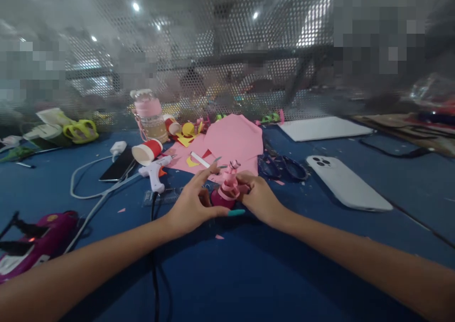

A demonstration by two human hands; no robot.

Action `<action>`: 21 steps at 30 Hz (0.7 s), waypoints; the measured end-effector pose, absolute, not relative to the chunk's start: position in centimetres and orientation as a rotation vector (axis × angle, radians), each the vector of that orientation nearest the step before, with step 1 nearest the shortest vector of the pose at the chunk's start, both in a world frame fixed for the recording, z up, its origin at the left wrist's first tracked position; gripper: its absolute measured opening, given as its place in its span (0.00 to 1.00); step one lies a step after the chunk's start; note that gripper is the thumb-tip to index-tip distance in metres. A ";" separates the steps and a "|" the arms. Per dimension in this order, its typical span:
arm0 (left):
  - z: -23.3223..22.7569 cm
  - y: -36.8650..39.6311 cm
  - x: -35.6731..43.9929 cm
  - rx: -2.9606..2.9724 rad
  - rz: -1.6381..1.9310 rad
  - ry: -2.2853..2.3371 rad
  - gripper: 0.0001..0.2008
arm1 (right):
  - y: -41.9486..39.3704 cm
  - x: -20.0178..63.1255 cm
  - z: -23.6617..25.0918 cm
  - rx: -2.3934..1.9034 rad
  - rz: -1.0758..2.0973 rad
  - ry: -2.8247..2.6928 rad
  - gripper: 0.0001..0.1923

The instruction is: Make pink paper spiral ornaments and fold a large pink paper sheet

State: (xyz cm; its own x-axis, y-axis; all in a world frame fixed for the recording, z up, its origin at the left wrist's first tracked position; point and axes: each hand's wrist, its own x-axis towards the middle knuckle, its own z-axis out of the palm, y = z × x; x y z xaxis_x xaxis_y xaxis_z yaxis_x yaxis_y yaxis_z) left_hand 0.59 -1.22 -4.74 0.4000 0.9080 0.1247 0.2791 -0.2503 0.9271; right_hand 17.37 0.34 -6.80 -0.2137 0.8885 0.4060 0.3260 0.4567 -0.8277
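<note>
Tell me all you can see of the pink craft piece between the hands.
The pink craft piece stands upright on the blue table: a dark magenta rounded base with lighter pink paper strips curled around and above it, small loops on top. The left hand and right hand both pinch it from either side. Finer detail is blurred.

We see both hands meeting on a small pink paper figure [228, 189] near the middle of the blue table [249, 274]. The left hand [194, 203] cups its dark red base, while the right hand [258, 196] grips its other side. Behind lie a pink sheet [236, 139], a white glue gun [154, 170] and black scissors [282, 166]. A white phone [348, 182] rests toward the table's right edge.
</note>
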 end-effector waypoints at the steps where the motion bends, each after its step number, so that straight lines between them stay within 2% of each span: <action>1: -4.7 -1.3 0.6 1.730 0.869 1.045 0.42 | 0.2 17.2 -6.7 -1.054 0.766 -1.749 0.04; 6: -4.8 -1.7 0.2 1.678 0.868 1.043 0.38 | 0.0 16.6 -6.7 -1.028 0.912 -1.668 0.03; 14: -4.6 -2.0 0.1 1.599 0.855 1.106 0.39 | 0.0 15.9 -6.4 -1.024 0.835 -1.741 0.07; 21: -4.4 -1.5 0.6 1.532 0.982 1.032 0.27 | 0.1 16.0 -6.2 -1.055 0.715 -1.836 0.09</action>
